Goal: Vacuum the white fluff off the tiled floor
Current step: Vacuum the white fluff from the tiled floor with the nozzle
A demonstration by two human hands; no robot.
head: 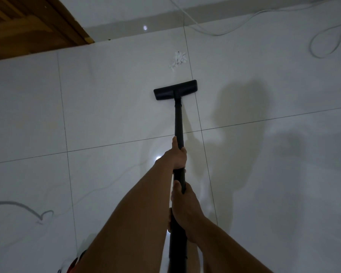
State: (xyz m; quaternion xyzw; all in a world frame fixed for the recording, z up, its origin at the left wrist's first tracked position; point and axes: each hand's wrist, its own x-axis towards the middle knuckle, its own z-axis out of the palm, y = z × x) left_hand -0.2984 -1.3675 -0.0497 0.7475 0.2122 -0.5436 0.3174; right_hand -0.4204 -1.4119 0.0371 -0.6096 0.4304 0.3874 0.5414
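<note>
- A pale tiled floor (106,115) fills the dim view, crossed by dark grout lines, with two small glints of reflected light.
- A brown wooden door (28,22) is cut off by the upper left corner. Only its lower edge shows where it meets the tiles.
- A broad shadow (244,107) lies on the tiles right of the vacuum, and its source is out of view.
- A white cable (323,42) loops across the upper right and runs off the top edge.
- The black tube (179,119) runs from the bottom edge up the centre. Its lower end is hidden behind the arms.
- The black nozzle (175,90) sits flat on the floor beside a grout line.
- The right hand (184,209) holds the tube nearer the body, its grip clamped round it.
- The left hand (178,156) holds it farther along, its grip likewise wrapped tight, thumb lying up the tube.
- The fluff (178,59), a small white clump, lies on the floor just beyond the nozzle, apart from it.
- A dark curling line (18,205) at lower left could be either a cord or a shadow.
- A red object (73,263) at the bottom edge is too cut off to identify.
</note>
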